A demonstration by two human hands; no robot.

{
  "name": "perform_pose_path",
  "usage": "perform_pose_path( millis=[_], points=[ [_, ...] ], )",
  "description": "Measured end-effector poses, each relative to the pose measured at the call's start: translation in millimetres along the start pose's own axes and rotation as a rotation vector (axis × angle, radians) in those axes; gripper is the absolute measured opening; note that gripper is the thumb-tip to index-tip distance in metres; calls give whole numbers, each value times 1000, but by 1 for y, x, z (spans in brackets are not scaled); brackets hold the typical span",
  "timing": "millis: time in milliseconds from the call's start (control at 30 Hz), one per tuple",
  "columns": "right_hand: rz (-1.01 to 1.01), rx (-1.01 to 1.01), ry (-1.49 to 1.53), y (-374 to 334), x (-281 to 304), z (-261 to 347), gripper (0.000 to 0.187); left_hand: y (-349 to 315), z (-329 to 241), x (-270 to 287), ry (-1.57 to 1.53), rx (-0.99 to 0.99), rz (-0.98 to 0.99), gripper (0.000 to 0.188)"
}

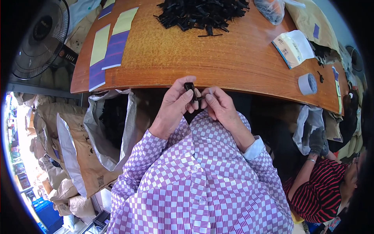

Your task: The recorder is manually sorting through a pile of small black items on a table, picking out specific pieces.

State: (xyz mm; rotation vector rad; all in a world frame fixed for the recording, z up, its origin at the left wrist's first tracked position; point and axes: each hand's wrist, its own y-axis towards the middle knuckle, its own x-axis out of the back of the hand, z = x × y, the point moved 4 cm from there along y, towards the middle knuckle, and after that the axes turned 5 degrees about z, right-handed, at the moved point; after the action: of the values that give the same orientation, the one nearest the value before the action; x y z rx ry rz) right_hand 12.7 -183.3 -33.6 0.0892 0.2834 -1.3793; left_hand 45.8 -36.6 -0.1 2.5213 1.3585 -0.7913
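My left hand holds a small black plastic part upright between thumb and fingers, just off the table's near edge. Close beside it, my right hand has its thumb and fingers pinched at the part's lower end, where a short black piece sticks out. Whether that piece is separate from the upper one I cannot tell. On the table, farther away, lies a heap of similar black plastic parts, some with thin arms.
Purple-and-yellow paper strips lie left on the wooden table. A tape roll, an opened tissue pack and a clear bag are at right. An open sack stands left below; a fan beyond. A gloved co-worker sits right.
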Motion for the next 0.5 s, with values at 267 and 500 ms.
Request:
perform_pose_path(
  millis=[267,500],
  points=[
    [70,12,264,0,8,1,18,-2,14,-11,-131,197,148,43],
    [171,-90,232,-2,3,11,22,-6,14,-17,-220,264,305,41]
  ],
)
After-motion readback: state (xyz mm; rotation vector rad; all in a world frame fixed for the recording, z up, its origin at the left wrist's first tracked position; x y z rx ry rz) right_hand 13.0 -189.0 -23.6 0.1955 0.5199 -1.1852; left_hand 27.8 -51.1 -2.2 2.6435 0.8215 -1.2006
